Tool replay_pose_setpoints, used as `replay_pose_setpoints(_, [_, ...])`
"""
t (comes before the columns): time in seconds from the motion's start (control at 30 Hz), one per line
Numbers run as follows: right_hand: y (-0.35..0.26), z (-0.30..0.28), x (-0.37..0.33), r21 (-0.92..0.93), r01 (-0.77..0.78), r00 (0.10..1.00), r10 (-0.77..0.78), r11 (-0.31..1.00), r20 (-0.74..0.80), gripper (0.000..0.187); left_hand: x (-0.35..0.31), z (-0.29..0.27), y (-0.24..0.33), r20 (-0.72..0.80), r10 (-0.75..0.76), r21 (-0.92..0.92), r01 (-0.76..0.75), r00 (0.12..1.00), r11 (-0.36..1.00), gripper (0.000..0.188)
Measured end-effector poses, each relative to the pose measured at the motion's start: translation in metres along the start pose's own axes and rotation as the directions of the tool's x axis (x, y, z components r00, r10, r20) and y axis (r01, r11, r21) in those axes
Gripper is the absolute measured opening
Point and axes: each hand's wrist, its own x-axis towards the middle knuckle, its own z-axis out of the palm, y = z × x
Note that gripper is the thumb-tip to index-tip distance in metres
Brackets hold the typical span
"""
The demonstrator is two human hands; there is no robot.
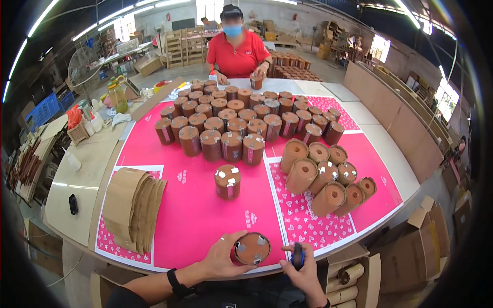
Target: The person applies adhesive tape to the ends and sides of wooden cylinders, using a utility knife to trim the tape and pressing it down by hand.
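Near the table's front edge, my left hand [220,256] is closed around the side of a brown cylinder [252,246]. Grey patches mark the cylinder's round top, which faces up. Just to its right, my right hand [307,280] grips a small black and blue hand tool [297,256]; its exact kind does not show, and the fingers partly cover it. The tool is apart from the cylinder. Beyond my hands, a single brown cylinder [227,184] with white patches on top stands upright on the pink printed sheet [192,215].
Many similar cylinders [211,143] stand grouped at the table's far side. More, with holes in their ends, form a cluster [303,176] at right. Curved brown sheets [126,205] are stacked at left. A masked person [237,51] across the table touches another cylinder [256,82].
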Motion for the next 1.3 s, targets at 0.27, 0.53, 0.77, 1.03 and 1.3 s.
replay_pose_setpoints(0.27, [-0.003,-0.016,-0.019,-0.083,-0.18,0.98,0.186,0.98,0.071,0.044,0.014,-0.022,0.009,0.138,-0.485,-0.274,0.504,0.864,0.819,0.087])
replay_pose_setpoints(0.53, [0.0,0.005,-0.02,-0.072,-0.166,0.978,0.174,0.983,0.114,0.037,0.015,-0.019,0.0,0.119,-0.487,-0.324,0.497,0.865,0.805,0.082])
replay_pose_setpoints(0.77, [-0.001,0.012,-0.022,0.038,-0.218,0.955,0.205,0.975,0.215,0.041,0.011,-0.022,0.008,0.116,-0.624,-0.208,0.633,0.773,0.745,0.078])
replay_pose_setpoints(1.03, [0.018,0.04,-0.003,0.415,-0.325,0.945,0.31,0.85,0.105,0.051,-0.019,0.002,0.004,-0.099,-0.006,0.064,0.013,0.995,0.998,0.117])
replay_pose_setpoints(1.3, [0.026,0.045,0.009,0.467,-0.372,0.926,0.358,0.802,0.123,0.04,0.011,-0.008,0.043,0.066,0.006,0.458,-0.036,0.998,0.888,0.126])
